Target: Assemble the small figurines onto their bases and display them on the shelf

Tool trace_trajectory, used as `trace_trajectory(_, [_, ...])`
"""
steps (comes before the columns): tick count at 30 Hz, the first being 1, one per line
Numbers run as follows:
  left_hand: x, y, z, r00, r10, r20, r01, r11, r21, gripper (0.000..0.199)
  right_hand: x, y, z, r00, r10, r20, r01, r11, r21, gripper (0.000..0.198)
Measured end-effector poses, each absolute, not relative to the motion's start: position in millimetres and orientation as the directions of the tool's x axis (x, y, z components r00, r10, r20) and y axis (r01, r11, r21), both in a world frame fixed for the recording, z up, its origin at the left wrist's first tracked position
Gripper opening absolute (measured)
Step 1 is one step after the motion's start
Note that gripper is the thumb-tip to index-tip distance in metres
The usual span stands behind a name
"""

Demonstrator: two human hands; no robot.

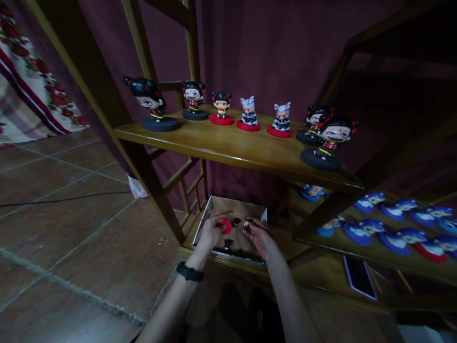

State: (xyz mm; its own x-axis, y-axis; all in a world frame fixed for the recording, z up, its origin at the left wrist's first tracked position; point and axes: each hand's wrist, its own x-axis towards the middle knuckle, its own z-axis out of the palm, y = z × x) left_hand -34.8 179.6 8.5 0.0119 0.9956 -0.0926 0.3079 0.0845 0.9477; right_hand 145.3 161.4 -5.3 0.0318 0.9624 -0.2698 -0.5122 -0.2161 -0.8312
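Head view: I see the person's left hand [212,234] pinching a red disc [226,226] over the box [246,206], and the right hand [258,233] closed on a small figurine [246,226] there too. One dark piece [227,244] lies inside the box; above it runs a wooden shelf [214,143].
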Motion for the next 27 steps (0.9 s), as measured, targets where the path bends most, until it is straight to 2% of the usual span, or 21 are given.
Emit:
trace_trajectory(1, [-33.4, 180.2, 11.6, 0.066, 0.988, -0.141, 0.142, 0.131, 0.981, 0.034, 144.9, 161.0, -2.0, 0.008, 0.967, -0.254, -0.575, -0.203, -0.793, 0.020])
trace_trajectory(3, [-31.4, 179.2, 17.3, 0.168, 0.956, -0.242, -0.179, 0.271, 0.946, 0.036, 142.5, 160.5, 3.2, -0.013, 0.972, -0.233, -0.648, -0.185, -0.739, 0.019])
trace_trajectory(5, [-30.5, 176.3, 22.3, 0.232, 0.917, -0.325, -0.457, 0.397, 0.796, 0.033, 138.2, 160.0, 6.8, -0.023, 0.975, -0.223, -0.680, -0.178, -0.711, 0.017])
trace_trajectory(8, [-30.3, 171.3, 28.1, 0.265, 0.872, -0.411, -0.636, 0.479, 0.605, 0.022, 129.7, 158.4, 10.7, -0.031, 0.976, -0.218, -0.694, -0.178, -0.698, 0.018])
trace_trajectory(11, [-29.6, 167.7, 32.0, 0.328, 0.827, -0.456, -0.714, 0.534, 0.453, 0.017, 122.1, 156.3, 13.5, -0.033, 0.981, -0.191, -0.695, -0.160, -0.701, 0.022])
trace_trajectory(15, [-28.0, 165.2, 35.6, 0.339, 0.812, -0.475, -0.777, 0.527, 0.345, 0.015, 117.2, 154.1, 15.0, -0.032, 0.988, -0.151, -0.681, -0.132, -0.720, 0.028])
trace_trajectory(17, [-27.4, 164.3, 35.9, 0.339, 0.810, -0.478, -0.793, 0.520, 0.319, 0.014, 116.7, 153.3, 15.7, -0.021, 0.989, -0.145, -0.662, -0.123, -0.740, 0.030])
trace_trajectory(23, [-22.8, 162.3, 25.6, 0.366, 0.759, -0.539, -0.756, 0.580, 0.303, 0.034, 114.5, 151.0, 21.8, 0.075, 0.994, -0.079, -0.494, -0.032, -0.869, 0.036])
trace_trajectory(27, [-19.7, 163.0, 20.3, 0.310, 0.771, -0.556, -0.808, 0.522, 0.274, 0.027, 111.2, 150.2, 22.9, 0.142, 0.989, -0.049, -0.362, 0.006, -0.932, 0.039])
